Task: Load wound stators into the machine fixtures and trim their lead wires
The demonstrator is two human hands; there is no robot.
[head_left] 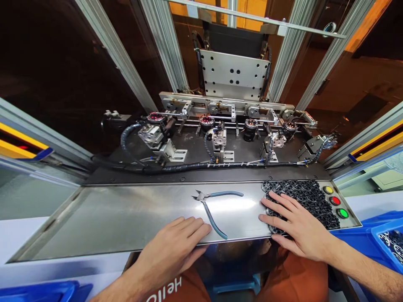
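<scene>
My left hand (176,241) rests on the front edge of the metal ledge (126,218), fingers lying together on top and thumb below the edge. It holds nothing that I can see. Just beyond its fingertips lies a pair of side cutters (206,201), its jaws pointing left and its blue handles spread apart. My right hand (292,224) lies with fingers spread over the left part of a dense layer of small black ring-shaped parts (299,197). Its fingertips reach past the layer's left side onto bare metal.
Yellow, red (336,201) and green (344,213) buttons line the ledge's right end. Behind stands a machine with several round fixtures (207,121), clamps and a cable bundle (189,167). Yellow sensor bars (19,142) flank the opening. A blue bin (387,239) with parts sits at right.
</scene>
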